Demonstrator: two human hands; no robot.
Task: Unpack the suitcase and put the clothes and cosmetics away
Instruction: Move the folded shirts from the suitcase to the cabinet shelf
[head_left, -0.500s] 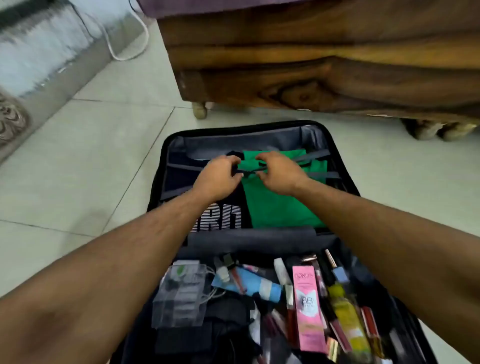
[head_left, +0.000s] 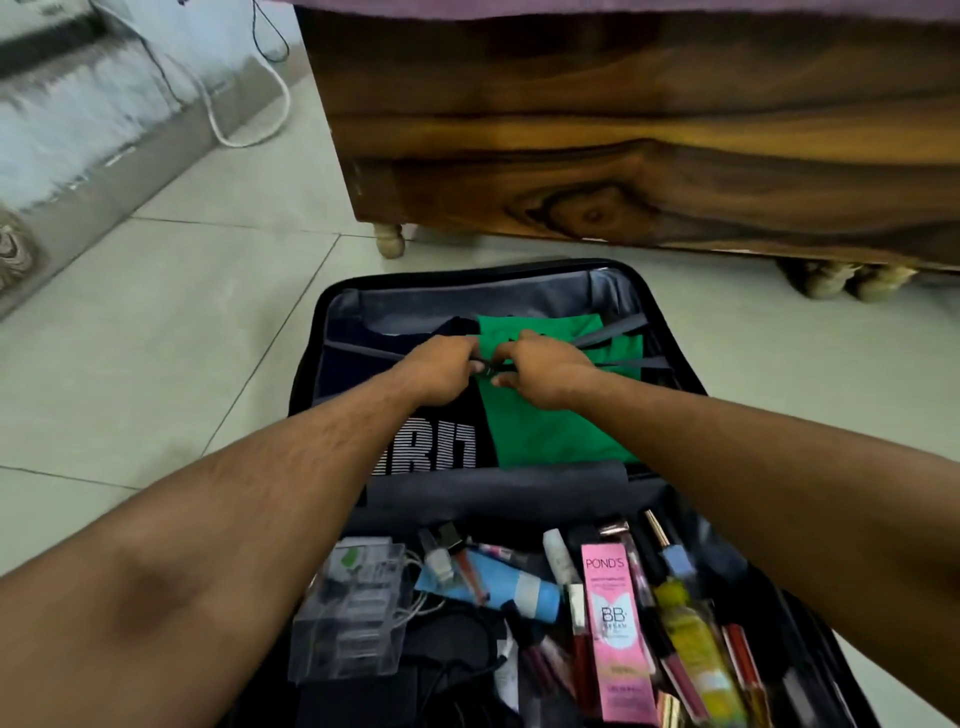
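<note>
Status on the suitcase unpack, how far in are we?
Done: only the black suitcase lies open on the floor. In hand: the left hand and right hand both pinch the buckle of the grey packing straps over the clothes. Left: the folded green garment, the dark printed shirt, and the cosmetics, including the pink Pond's box, are all unpacked yet.

The suitcase has a grey, faintly sheeny fabric lining crossed by woven straps. The green garment is smooth matt cloth; the dark garment carries white printed letters. A clear hard-plastic organiser, a glossy pink carton and shiny tubes lie nearer. The floor is pale, polished tile; the wooden cabinet shows varnished grain.
</note>
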